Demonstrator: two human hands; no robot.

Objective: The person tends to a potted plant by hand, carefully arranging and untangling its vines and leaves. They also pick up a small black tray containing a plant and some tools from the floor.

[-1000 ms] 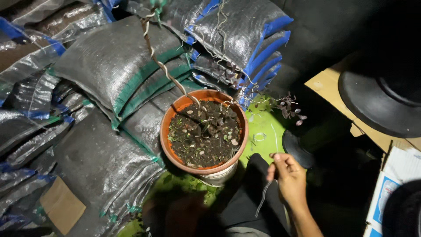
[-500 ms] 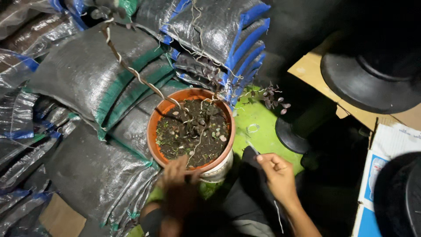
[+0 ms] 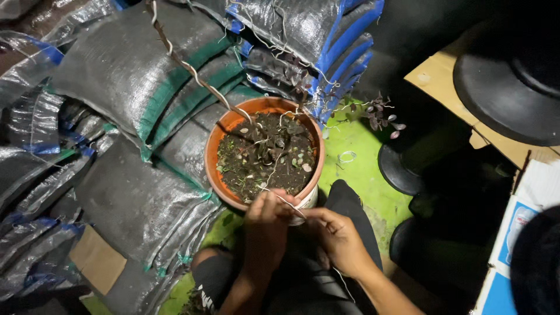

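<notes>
A: Where was the wire [image 3: 290,204]?
B: Pinched between both hands, left hand [image 3: 265,217] and right hand [image 3: 337,238] close together at the near rim of the terracotta pot [image 3: 263,154], probably to keep it taut over the soil.

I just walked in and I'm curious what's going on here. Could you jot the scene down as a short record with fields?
Place: dim corner, green floor mat
Pot: orange plastic pot of dark soil, on a white container
Plant: thin wire-wrapped stem leaning up and left
Left hand: at the pot's near rim, pinching a thin wire
Right hand: beside it, on the same wire
Surroundings: stacked grey sacks, black stands, wire coil
</notes>
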